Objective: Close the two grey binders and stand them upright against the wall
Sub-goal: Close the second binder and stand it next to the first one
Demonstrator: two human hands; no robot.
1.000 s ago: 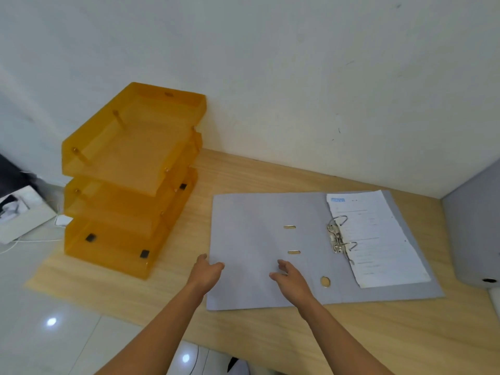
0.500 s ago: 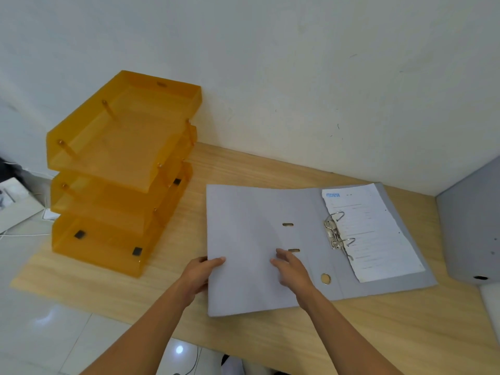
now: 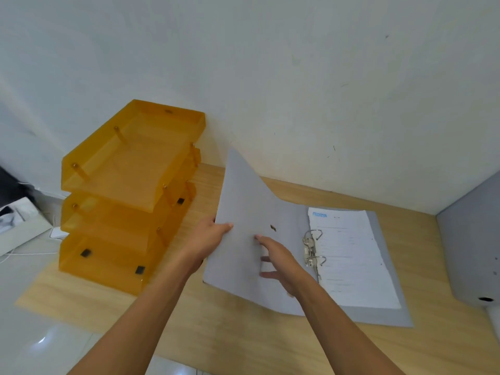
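Observation:
A grey binder (image 3: 243, 201) lies on the wooden desk (image 3: 243, 345) with its left cover raised and tilted up. My left hand (image 3: 207, 235) grips the cover's left edge, thumb on the inner face. My right hand (image 3: 281, 262) has its fingers spread against the inside of the raised cover. The metal rings (image 3: 311, 249) stand open over a stack of white paper (image 3: 351, 255) on the right half. A second grey binder (image 3: 470, 244) stands closed at the right edge, spine toward me.
A stack of three orange translucent letter trays (image 3: 127, 196) stands on the desk just left of the binder, against the white wall (image 3: 297, 90). The desk's left end drops to a tiled floor with cables and a white box (image 3: 19, 226).
The left cover lay flat on the desk; my left hand has taken its edge and lifted it up toward the right. My right hand stayed on the inner face.

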